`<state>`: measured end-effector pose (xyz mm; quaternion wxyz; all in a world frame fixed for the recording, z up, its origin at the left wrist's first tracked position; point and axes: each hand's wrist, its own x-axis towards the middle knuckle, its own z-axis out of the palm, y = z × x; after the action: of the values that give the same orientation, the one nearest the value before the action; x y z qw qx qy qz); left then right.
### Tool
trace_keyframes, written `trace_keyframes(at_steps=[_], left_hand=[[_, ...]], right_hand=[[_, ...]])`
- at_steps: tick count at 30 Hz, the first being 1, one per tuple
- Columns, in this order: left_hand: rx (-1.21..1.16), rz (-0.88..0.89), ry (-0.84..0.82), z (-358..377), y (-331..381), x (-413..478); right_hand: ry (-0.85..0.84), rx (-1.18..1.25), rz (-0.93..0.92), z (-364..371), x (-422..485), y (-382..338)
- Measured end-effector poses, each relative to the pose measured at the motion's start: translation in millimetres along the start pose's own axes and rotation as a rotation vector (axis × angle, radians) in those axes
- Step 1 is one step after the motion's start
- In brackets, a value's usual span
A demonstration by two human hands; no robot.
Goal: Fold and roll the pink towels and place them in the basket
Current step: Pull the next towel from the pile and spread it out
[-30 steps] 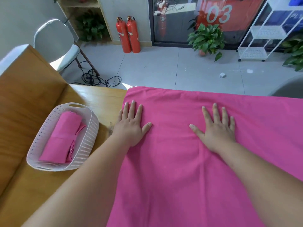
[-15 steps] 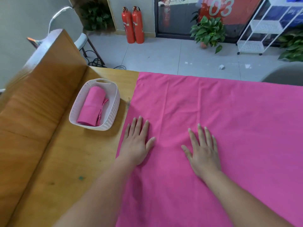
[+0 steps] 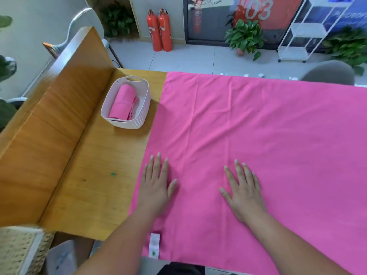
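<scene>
Drew both palms back toward the near edge of the spread pink towel (image 3: pixel 268 126). Pressed left hand (image 3: pixel 156 187) and right hand (image 3: pixel 243 192) flat on it, fingers straight, nothing grasped. Judged as pre-fold smoothing; called next for pinching an edge and carrying it across. Showed one rolled towel (image 3: pixel 123 102) in the basket (image 3: pixel 146 108), well apart at left on the table (image 3: pixel 95 175).

left forearm (image 3: pixel 119 245) and right forearm (image 3: pixel 288 241) were both bare right down to the frame edge. the left hand (image 3: pixel 156 187) and right hand (image 3: pixel 243 193) had longish, pale, natural-looking fingernails (image 3: pixel 158 154). only clothing i could spot was a bit of black fabric (image 3: pixel 180 269) at the very bottom, between the arms.
</scene>
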<state>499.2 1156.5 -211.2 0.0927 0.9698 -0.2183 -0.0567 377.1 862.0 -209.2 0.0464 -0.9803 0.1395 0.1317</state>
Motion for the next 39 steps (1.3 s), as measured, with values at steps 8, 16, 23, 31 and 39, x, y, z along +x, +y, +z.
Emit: trace_keyframes(at_steps=[8,16,23,31,39], left_hand=[[0.112,-0.148,-0.094,8,14,-77],[0.195,-0.115,-0.219,3,57,-134],[0.198,0.042,-0.269,-7,145,-147],[0.166,0.286,-0.299,11,259,-163],[0.16,0.524,-0.294,32,375,-133]], right_hand=[[-0.049,-0.012,-0.047,13,-84,12],[-0.113,0.023,-0.029,34,-185,60],[-0.185,0.078,0.015,25,-244,88],[-0.261,0.224,0.091,17,-304,156],[-0.144,0.211,0.299,-2,-317,266]])
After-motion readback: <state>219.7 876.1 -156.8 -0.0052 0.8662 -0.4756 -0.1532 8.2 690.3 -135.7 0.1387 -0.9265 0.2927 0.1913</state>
